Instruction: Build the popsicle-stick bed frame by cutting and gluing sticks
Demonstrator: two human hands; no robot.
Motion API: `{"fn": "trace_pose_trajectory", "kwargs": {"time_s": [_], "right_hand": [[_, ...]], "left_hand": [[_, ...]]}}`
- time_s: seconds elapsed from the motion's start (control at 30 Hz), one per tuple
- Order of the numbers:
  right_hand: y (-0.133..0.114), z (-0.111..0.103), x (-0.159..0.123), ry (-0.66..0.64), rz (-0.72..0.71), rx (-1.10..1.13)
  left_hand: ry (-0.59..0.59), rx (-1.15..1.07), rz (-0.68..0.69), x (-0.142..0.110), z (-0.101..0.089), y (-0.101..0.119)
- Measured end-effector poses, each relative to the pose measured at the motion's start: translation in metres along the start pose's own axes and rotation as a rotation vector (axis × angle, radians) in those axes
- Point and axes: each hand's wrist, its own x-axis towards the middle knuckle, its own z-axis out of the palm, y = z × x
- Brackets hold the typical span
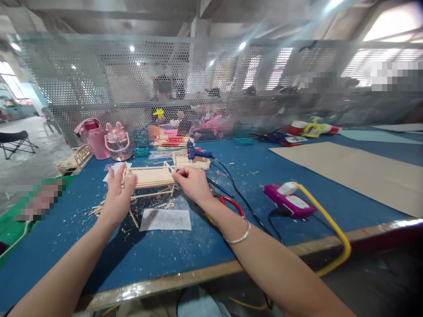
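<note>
A small bed-like model (150, 177) made of pale wooden sticks stands on the blue table in front of me. My left hand (119, 191) grips its left end, thumb on the near side and fingers around the end frame. At the right end, my right hand (193, 182) is closed in a pinch on the corner of the frame; whether a separate small stick is between the fingertips is hidden. Just behind, a blue glue gun (200, 154) rests on a second stick model (193, 162). A white paper piece (165, 219) lies in front of the model.
Red-handled pliers (234, 205) lie under my right forearm. Loose sticks and crumbs are scattered around the model. To the right sit a purple power strip (292, 203) with a yellow cable and a brown sheet (357, 171). Pink bottles (95, 138) stand before a perforated metal screen (125, 79).
</note>
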Motion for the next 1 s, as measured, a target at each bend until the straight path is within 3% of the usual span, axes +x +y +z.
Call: {"fn": "trace_pose_trajectory", "kwargs": {"time_s": [0.1, 0.17, 0.23, 0.4, 0.43, 0.53, 0.6, 0.77, 1.0], "right_hand": [[-0.003, 0.002, -0.002, -0.026, -0.014, -0.025], [-0.002, 0.002, -0.001, -0.031, -0.013, 0.001], [0.001, -0.002, 0.003, -0.011, 0.011, 0.079], [0.009, -0.024, 0.014, 0.192, 0.021, 0.152], [0.008, -0.028, 0.014, 0.153, -0.013, 0.142], [0.002, -0.032, 0.010, -0.163, -0.179, 0.056], [-0.002, -0.027, 0.006, -0.261, -0.268, -0.087], [-0.006, -0.008, 0.002, -0.120, -0.407, -0.408], [0.005, -0.008, 0.008, -0.214, -0.598, -0.476]], "left_hand": [[-0.006, 0.622, 0.233, 0.005, -0.003, -0.002], [-0.083, 0.888, 0.358, 0.010, -0.005, -0.005], [-0.123, 0.895, 0.395, 0.012, -0.007, -0.008], [0.016, 0.714, 0.342, 0.013, -0.008, -0.010], [0.030, 0.697, 0.331, 0.013, -0.009, -0.011], [0.041, 0.675, 0.318, 0.014, -0.009, -0.014], [0.035, 0.669, 0.329, 0.014, -0.008, -0.016], [0.029, 0.705, 0.349, 0.007, -0.002, -0.015], [-0.025, 0.699, 0.538, 0.012, -0.002, -0.018]]}}
